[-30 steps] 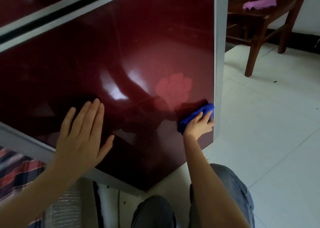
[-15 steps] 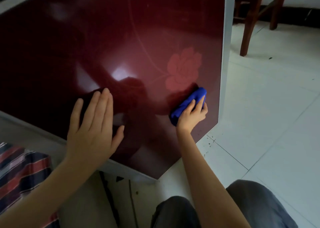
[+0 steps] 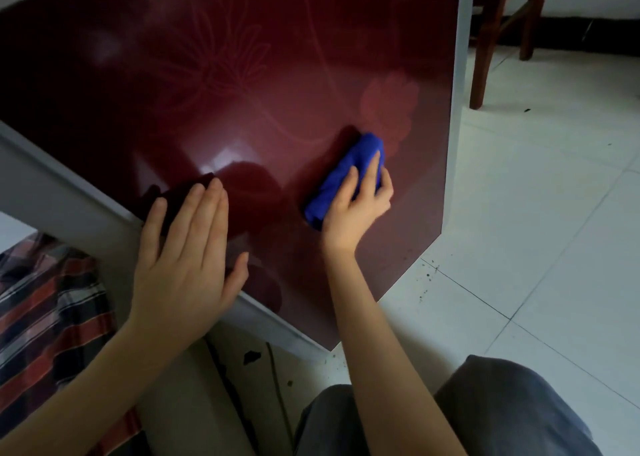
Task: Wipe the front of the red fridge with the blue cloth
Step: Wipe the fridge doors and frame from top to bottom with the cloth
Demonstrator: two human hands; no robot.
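Note:
The red fridge front (image 3: pixel 242 74) is a glossy dark-red door with faint flower prints and a grey frame. It fills the upper left of the head view. My right hand (image 3: pixel 356 209) presses a bunched blue cloth (image 3: pixel 346 175) against the door's lower right part, just below a pale rose print. Fingers lie over the cloth. My left hand (image 3: pixel 187 265) rests flat and spread on the door's lower left edge, holding nothing.
A wooden chair (image 3: pixel 491 39) stands on the white tiled floor (image 3: pixel 536 213) to the right of the fridge. A striped red and dark fabric (image 3: pixel 45 317) lies at the left. My knees in grey trousers (image 3: pixel 502 414) are at the bottom.
My right hand has slid the blue cloth leftward, away from the door's right edge. The view has tilted down, and my left hand sits lower in frame, still on the door.

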